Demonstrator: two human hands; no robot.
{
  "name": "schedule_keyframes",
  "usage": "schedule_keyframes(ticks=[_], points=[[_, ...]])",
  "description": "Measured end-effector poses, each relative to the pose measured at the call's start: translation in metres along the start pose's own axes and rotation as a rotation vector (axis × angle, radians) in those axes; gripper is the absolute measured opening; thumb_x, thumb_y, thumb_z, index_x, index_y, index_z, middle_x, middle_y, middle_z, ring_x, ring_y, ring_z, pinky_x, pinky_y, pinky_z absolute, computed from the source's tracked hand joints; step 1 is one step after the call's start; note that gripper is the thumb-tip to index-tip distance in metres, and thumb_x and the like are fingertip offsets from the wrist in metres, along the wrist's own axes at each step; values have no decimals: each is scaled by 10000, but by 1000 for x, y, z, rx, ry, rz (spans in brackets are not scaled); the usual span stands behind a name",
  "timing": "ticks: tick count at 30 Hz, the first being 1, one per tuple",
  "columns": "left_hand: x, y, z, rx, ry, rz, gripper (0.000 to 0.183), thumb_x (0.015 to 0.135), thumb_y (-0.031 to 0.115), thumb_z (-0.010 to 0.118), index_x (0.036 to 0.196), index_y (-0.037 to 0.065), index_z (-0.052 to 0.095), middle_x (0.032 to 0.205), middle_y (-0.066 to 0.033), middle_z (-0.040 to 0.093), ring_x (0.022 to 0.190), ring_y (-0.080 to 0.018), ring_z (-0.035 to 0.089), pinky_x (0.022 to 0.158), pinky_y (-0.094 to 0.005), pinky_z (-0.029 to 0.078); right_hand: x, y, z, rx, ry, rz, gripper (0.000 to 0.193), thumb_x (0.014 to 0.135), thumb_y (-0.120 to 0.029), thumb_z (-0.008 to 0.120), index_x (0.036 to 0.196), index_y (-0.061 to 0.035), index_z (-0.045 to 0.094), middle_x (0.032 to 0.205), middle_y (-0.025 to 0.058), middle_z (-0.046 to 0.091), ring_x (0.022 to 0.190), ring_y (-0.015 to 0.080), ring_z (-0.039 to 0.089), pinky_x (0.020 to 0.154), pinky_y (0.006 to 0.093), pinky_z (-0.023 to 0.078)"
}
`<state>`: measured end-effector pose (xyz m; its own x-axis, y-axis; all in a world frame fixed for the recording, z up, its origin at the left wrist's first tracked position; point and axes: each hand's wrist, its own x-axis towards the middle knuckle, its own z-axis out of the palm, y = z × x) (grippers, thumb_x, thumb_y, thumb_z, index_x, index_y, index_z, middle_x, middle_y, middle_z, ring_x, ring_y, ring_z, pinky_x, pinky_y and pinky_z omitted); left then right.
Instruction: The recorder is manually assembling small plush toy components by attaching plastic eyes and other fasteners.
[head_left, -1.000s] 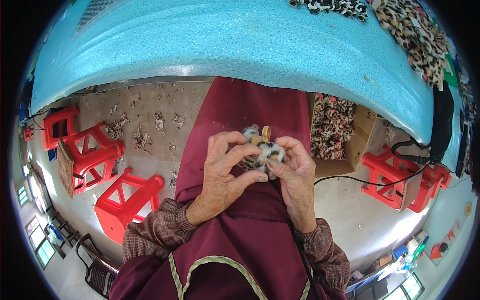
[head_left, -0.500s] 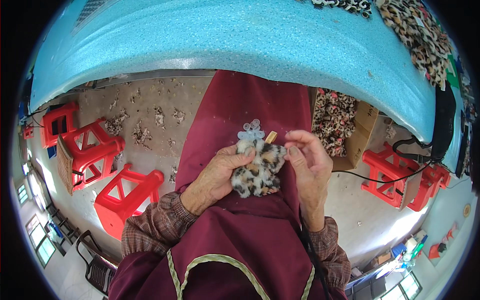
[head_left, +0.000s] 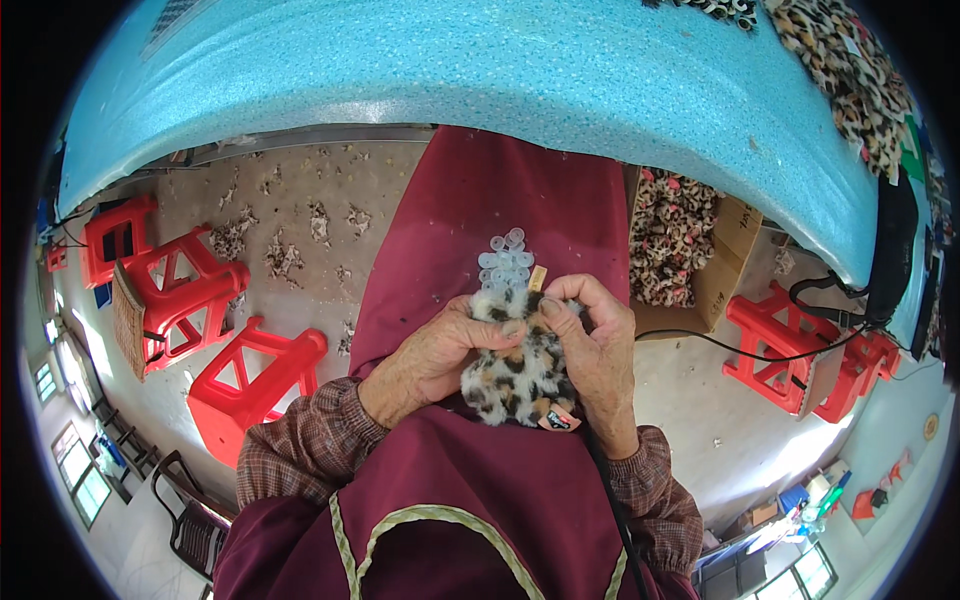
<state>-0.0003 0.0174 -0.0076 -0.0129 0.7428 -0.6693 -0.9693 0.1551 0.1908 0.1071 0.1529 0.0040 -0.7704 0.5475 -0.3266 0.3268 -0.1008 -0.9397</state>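
Tabletop (head_left: 480, 85), blue, speckled: far side. Apron (head_left: 500, 190), maroon: nearer, across lap. Left hand (head_left: 432, 350): thumb and fingers pinching left edge of 1 spotted fur piece (head_left: 520, 378), centre, over apron. Right hand (head_left: 597, 335): pinching its far right corner. Clear plastic fittings (head_left: 505, 262): just beyond. Handling, as judged: even tension, pile kept from under thumbs

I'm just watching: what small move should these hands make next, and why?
Perhaps the left hand and right hand should ease slightly apart, spreading the leopard-print plush piece: both pinch it near its upper edge, covering part of that edge, and neither touches the translucent plastic pieces lying just beyond.
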Motion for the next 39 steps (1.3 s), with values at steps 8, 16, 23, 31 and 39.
schedule_keyframes(ticks=[8, 16, 23, 31, 39], points=[[-2, 2, 4, -127, 1, -68, 282, 884, 163, 620, 1134, 47, 560, 1002, -44, 645, 901, -156, 638, 803, -325, 534, -4, -9, 5, -99, 128, -152, 79, 853, -61, 618, 855, 2, 570, 759, 26, 585, 665, 93, 535, 623, 231, 425], [-9, 0, 15, -186, -24, -65, 279, 918, 157, 562, 1164, 32, 527, 1044, -72, 631, 899, -182, 648, 785, -352, 555, -6, 0, 3, 19, 145, -159, 98, 868, -73, 610, 918, 5, 578, 835, 33, 579, 767, 87, 525, 706, 218, 427], [-13, 1, 17, -209, -15, -43, 284, 906, 152, 572, 1155, 28, 512, 1026, -86, 631, 902, -192, 650, 780, -357, 558, -10, -4, 6, 133, 115, -54, 90, 883, -73, 604, 922, 5, 584, 851, 7, 578, 787, 70, 517, 719, 202, 423], [-17, 4, 26, -186, 19, -45, 285, 921, 164, 557, 1165, 29, 499, 1026, -84, 627, 886, -188, 651, 769, -349, 564, -10, 2, 4, 53, 149, -83, 79, 885, -55, 601, 926, 9, 583, 849, -5, 581, 776, 56, 510, 707, 191, 422], [-19, -1, 28, -238, -66, -16, 283, 920, 145, 552, 1161, 6, 499, 1020, -108, 620, 882, -236, 648, 732, -462, 584, -14, -3, 3, 163, 152, -45, 62, 879, -39, 598, 921, 4, 585, 871, -4, 575, 784, 55, 510, 709, 190, 423]])
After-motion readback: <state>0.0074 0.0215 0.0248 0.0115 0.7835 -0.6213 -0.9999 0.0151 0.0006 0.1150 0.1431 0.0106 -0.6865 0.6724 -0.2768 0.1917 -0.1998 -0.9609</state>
